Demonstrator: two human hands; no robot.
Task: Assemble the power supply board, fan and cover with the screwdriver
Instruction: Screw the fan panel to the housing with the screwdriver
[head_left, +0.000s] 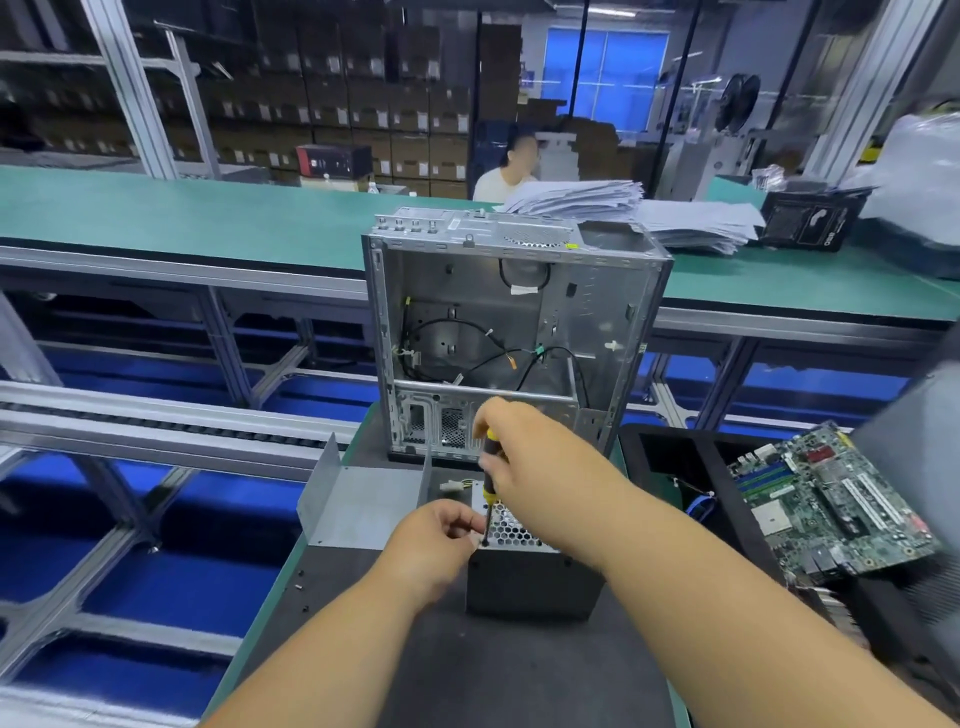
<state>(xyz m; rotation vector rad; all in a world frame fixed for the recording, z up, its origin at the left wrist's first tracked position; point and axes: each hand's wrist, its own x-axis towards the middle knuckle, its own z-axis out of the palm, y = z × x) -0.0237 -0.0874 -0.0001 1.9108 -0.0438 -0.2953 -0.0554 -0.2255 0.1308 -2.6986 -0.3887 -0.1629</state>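
On a dark-matted worktop (519, 675) before an open steel computer case (514, 332), the right hand (540, 462) grips a yellow-and-black screwdriver (488, 488) upright on the black power-supply box's perforated cover (511, 530); left-hand (436, 545) fingers pinch at its tip.

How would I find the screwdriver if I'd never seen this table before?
Start at the tall open silver metal computer case standing on the bench. Just in front of it, the right hand grips a screwdriver with a yellow-and-black handle, tip down on the honeycomb metal grille. Nothing else nearby is yellow and black.
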